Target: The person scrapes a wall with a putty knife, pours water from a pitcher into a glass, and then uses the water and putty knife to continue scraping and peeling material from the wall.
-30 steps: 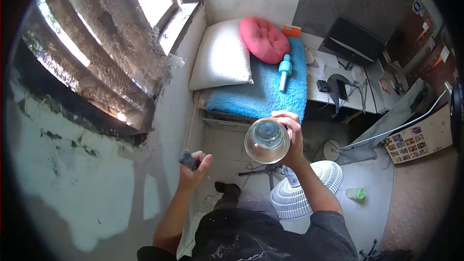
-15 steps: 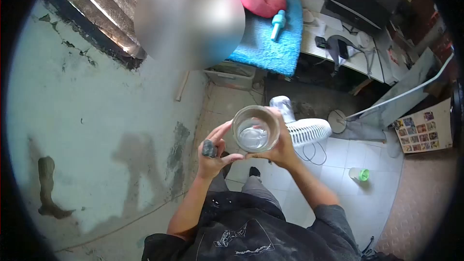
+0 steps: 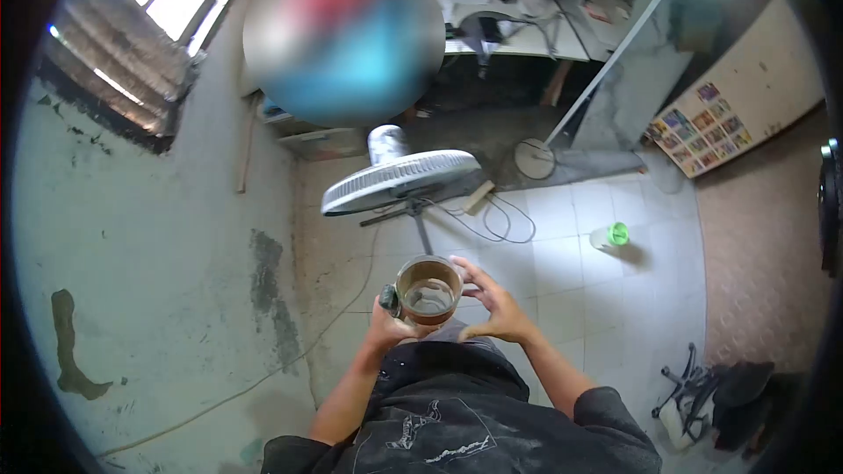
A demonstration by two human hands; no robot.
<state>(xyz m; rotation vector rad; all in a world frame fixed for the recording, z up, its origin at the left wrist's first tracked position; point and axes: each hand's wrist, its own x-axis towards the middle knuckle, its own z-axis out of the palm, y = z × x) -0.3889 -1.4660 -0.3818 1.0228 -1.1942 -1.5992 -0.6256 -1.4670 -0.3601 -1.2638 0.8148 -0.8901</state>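
Note:
A clear round glass jar (image 3: 429, 292) is held in front of my torso, its wide mouth facing up at me and its walls tinted brownish. My left hand (image 3: 386, 325) is closed round the jar's left and near side, thumb along the lower edge. A small dark grey lump (image 3: 389, 298) sits at the fingers of that hand, against the jar. To the right, my right hand (image 3: 499, 309) has its fingers spread, with the fingertips right at the jar's rim and the thumb standing away from the glass.
A white standing fan (image 3: 399, 180) stands just beyond the jar, its cable on the tiles. A container with a green lid (image 3: 617, 234) is on the floor to the right. Farther off are a lamp base (image 3: 535, 159) and a cluttered desk (image 3: 562, 39). A peeling wall (image 3: 176, 237) runs along the left.
The jar has come lower and closer to my body. My right hand has loosened from round it, its thumb moving off. The view has swung right, showing more floor and the fan.

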